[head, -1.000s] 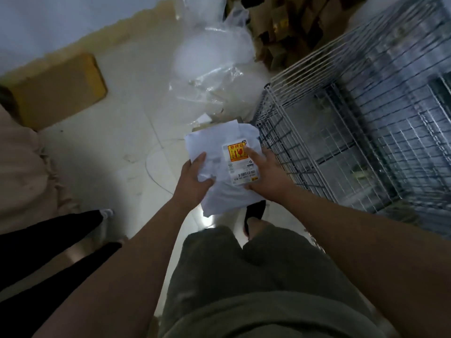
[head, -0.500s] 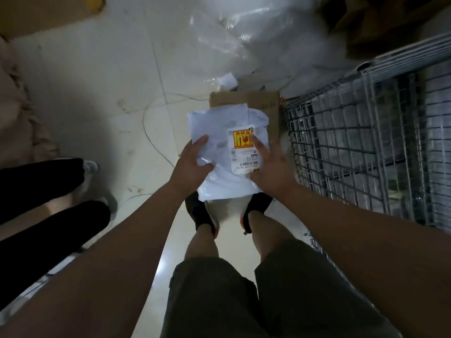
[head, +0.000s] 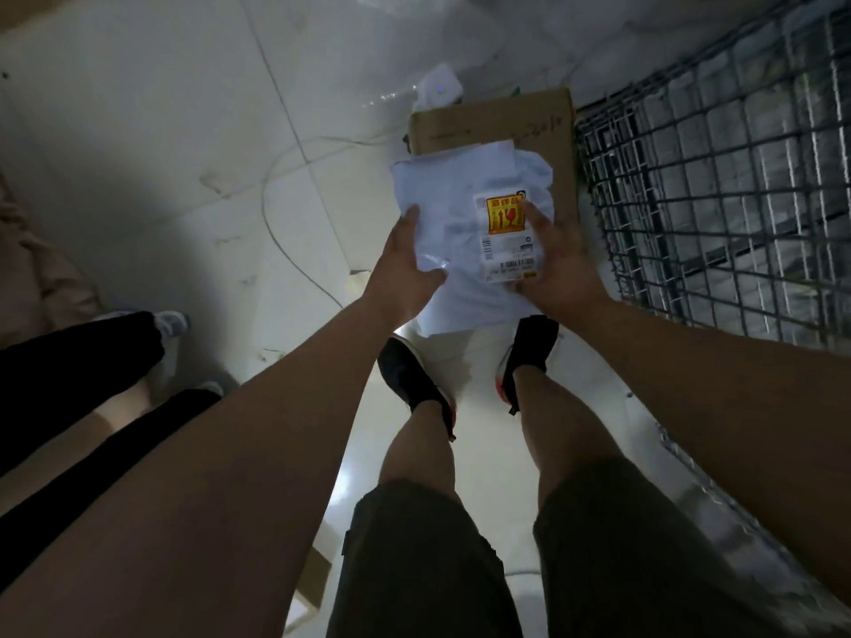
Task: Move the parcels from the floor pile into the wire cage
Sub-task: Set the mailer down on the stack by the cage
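Observation:
A white plastic mailer parcel (head: 460, 232) with a yellow and red fragile label hangs in front of me above my shoes. My left hand (head: 405, 274) grips its left edge, thumb on top. My right hand (head: 557, 264) holds its right side, thumb pressed on the label. The wire cage (head: 718, 186) stands to the right of the parcel, its mesh wall facing me. A brown cardboard box (head: 497, 122) lies on the floor just beyond the parcel, against the cage.
Clear plastic wrap (head: 437, 48) and a small white item (head: 440, 89) lie on the tiled floor (head: 161, 131) beyond the box. A thin cord (head: 276, 223) loops across the tiles. Another person's legs in black trousers (head: 78, 384) stand at the left.
My view has tilted further down towards my feet. Both hands keep the same hold on the parcel, which now hangs nearer the cardboard box.

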A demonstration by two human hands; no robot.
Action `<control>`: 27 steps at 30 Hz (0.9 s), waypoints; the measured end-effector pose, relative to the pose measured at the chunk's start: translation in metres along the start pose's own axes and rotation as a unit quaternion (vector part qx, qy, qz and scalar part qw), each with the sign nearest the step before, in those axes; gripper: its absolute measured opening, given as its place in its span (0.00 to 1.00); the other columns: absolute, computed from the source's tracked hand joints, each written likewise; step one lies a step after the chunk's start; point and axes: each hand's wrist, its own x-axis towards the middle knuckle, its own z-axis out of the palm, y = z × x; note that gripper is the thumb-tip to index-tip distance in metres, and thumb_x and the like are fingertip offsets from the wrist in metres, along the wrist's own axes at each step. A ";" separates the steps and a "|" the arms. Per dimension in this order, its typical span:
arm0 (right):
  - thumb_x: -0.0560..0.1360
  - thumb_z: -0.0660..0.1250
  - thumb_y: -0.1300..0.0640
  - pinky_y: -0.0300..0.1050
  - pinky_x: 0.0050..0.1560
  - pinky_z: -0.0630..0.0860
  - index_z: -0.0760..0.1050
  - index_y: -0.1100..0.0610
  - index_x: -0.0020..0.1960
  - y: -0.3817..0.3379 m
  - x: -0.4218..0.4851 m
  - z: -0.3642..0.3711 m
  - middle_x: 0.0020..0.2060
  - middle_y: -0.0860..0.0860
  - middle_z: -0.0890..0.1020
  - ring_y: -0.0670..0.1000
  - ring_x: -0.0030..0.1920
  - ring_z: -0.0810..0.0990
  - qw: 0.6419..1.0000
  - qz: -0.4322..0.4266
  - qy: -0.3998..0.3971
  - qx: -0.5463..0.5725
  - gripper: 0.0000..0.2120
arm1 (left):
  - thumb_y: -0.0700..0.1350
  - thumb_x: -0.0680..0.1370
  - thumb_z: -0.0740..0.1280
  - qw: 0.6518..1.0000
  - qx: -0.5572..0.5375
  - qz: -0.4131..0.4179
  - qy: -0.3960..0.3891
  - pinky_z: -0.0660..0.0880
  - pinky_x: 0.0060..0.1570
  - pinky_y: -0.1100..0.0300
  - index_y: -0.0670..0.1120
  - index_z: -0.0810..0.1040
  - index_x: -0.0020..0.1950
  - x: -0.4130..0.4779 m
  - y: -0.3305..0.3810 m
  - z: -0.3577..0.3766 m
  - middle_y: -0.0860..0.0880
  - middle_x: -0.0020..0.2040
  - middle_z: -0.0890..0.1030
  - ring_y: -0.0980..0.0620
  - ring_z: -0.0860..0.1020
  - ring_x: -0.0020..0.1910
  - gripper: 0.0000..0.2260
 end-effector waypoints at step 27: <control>0.70 0.79 0.59 0.45 0.70 0.66 0.53 0.47 0.84 0.200 -0.177 0.068 0.76 0.61 0.63 0.61 0.73 0.69 0.987 0.132 0.014 0.088 0.51 | 0.46 0.81 0.69 0.975 0.128 -0.039 -0.178 0.70 0.71 0.45 0.49 0.52 0.84 -0.070 -0.080 0.212 0.45 0.80 0.63 0.41 0.70 0.73 0.36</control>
